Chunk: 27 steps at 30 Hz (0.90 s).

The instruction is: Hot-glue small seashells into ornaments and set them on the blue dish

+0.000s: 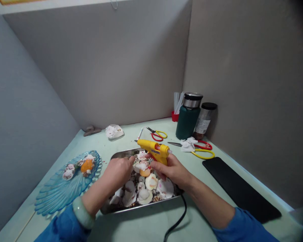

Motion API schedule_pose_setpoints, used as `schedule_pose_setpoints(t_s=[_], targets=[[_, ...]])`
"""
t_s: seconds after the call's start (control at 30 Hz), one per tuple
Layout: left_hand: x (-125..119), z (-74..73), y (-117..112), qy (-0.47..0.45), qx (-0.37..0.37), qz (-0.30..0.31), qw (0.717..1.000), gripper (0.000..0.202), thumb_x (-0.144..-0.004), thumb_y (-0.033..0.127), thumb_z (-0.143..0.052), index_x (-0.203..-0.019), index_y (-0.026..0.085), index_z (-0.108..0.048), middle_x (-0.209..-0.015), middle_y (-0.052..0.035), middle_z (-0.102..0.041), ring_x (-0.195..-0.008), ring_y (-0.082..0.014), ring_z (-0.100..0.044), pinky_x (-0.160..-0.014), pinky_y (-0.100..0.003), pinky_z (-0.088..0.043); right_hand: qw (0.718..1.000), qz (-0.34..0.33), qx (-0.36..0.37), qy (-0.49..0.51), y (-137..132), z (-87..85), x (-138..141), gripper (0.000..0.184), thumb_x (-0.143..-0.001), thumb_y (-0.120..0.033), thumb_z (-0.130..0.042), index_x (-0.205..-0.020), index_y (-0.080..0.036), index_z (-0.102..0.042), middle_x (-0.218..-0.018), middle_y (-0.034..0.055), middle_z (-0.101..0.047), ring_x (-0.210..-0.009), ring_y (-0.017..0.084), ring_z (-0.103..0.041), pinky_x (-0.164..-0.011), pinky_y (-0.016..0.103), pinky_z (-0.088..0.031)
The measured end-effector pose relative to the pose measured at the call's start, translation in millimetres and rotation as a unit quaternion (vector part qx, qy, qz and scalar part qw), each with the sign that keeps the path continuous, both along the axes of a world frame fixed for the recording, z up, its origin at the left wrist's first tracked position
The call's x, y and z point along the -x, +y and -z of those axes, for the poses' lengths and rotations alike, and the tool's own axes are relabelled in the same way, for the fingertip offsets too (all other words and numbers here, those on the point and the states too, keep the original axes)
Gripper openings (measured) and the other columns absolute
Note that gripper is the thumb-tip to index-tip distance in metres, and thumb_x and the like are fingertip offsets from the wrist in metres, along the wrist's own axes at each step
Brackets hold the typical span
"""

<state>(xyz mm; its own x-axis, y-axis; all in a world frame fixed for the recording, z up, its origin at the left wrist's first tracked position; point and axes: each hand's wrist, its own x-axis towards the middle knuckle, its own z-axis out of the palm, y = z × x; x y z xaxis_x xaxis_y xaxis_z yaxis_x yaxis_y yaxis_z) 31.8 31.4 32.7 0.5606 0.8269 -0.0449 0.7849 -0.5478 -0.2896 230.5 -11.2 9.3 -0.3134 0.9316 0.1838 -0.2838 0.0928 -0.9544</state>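
My right hand (175, 169) is wrapped round the handle of a yellow hot glue gun (151, 147), whose nozzle points left above the far side of a metal tray (138, 209). A black cord runs down from the gun. My left hand (120, 171) is over the tray's left part, fingers curled and closed. Whatever is in those fingertips, if anything, I cannot make out. Seashells (151, 182) of several kinds fill the tray, white, cream, orange and speckled brown. A blue shell-shaped glass plate (63, 191) on the left bears a cluster of shells with an orange one (87, 166).
Behind the tray lie small scissors (159, 135) and a pen (140, 133). Larger scissors (204, 153) with crumpled tissue (188, 144), a green bottle (188, 119), a jar (204, 122) and a black slab (239, 188) stand or lie at right. Crumpled white paper (114, 131) lies by the back wall.
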Motion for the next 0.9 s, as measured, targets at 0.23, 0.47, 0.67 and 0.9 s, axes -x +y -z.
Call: schedule_pose_setpoints(t_s=[0.23, 0.47, 0.67, 0.9], targets=[[14.6, -8.5, 14.5, 0.010, -0.010, -0.031, 0.999, 0.029, -0.084, 0.010, -0.035, -0.100, 0.016, -0.058, -0.081, -0.0126, -0.068, -0.068, -0.0222, -0.066, -0.058, -0.030, -0.045, 1.000, 0.009, -0.004, 0.000, -1.9, -6.1, -2.7, 0.033, -0.081, -0.038, -0.066, -0.104, -0.017, -0.057, -0.052, -0.0085, -0.042, -0.038, 0.005, -0.035, -0.038, 0.019, -0.027], [3.0, -4.0, 4.5, 0.007, 0.055, 0.030, 0.998, 0.041, -0.080, 0.012, -0.045, -0.117, 0.025, -0.056, -0.079, -0.0078, -0.071, -0.070, -0.0227, -0.067, -0.058, -0.028, -0.044, 0.999, 0.035, -0.012, -0.006, -2.1, -8.1, -6.9, 0.035, -0.082, -0.039, -0.064, -0.106, -0.016, -0.058, -0.050, -0.0082, -0.042, -0.039, 0.005, -0.034, -0.039, 0.020, -0.025], [-2.6, -9.4, 1.4, -0.006, 0.057, 0.047, 0.997, 0.025, -0.083, 0.015, -0.042, -0.084, 0.020, -0.066, -0.082, -0.0094, -0.071, -0.072, -0.0223, -0.066, -0.061, -0.029, -0.044, 0.999, 0.036, -0.011, -0.005, 0.1, -6.1, -6.2, 0.032, -0.082, -0.039, -0.065, -0.103, -0.016, -0.059, -0.050, -0.0079, -0.042, -0.039, 0.005, -0.034, -0.038, 0.020, -0.025], [37.7, -32.0, -10.1, 0.021, 0.143, 0.014, 0.989, 0.020, -0.080, 0.028, -0.052, -0.072, 0.022, -0.069, -0.068, -0.0058, -0.070, -0.063, -0.0207, -0.063, -0.055, -0.027, -0.041, 0.999, 0.032, -0.009, 0.005, -1.2, -8.3, -7.1, 0.034, -0.081, -0.039, -0.065, -0.105, -0.015, -0.059, -0.052, -0.0080, -0.042, -0.039, 0.005, -0.034, -0.039, 0.020, -0.025]])
